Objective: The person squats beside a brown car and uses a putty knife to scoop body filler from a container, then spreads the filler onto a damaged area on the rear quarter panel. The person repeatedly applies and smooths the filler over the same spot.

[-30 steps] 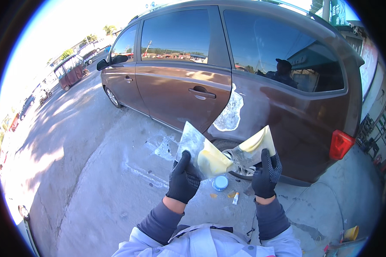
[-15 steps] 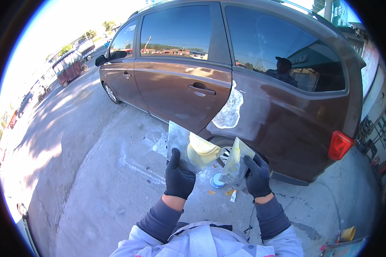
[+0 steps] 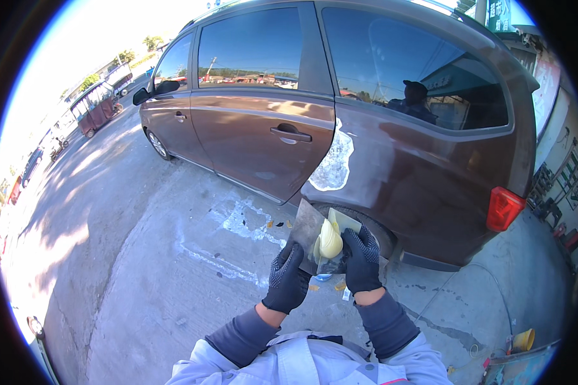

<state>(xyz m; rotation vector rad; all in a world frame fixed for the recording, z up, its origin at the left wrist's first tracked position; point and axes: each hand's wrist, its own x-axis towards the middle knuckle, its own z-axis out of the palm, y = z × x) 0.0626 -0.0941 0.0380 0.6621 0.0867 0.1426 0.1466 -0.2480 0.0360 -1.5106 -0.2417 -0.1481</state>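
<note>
My left hand (image 3: 288,279), in a black dotted glove, grips a flat grey plate (image 3: 305,219) by its edge. My gloved right hand (image 3: 361,260) grips a smaller flat spreader (image 3: 347,218), held close against the plate. A lump of pale yellow paste (image 3: 331,239) lies between the two blades. Beyond them is a brown minivan (image 3: 237,135) with a white, rough-edged patch (image 3: 331,163) on its rear side panel. A blue round lid (image 3: 322,278) and a small tube (image 3: 346,294) on the ground are partly hidden behind my hands.
The concrete ground (image 3: 160,269) carries white smears. A hose (image 3: 508,311) runs near a yellow cup (image 3: 523,340) at lower right. Tools and clutter (image 3: 552,205) line a wall behind the van. Parked vehicles, including a dark red covered vehicle (image 3: 87,112), stand at upper left.
My hands have drawn together: the left moved right, the right moved left. The two blades, earlier fanned apart, now meet with the paste gathered between them.
</note>
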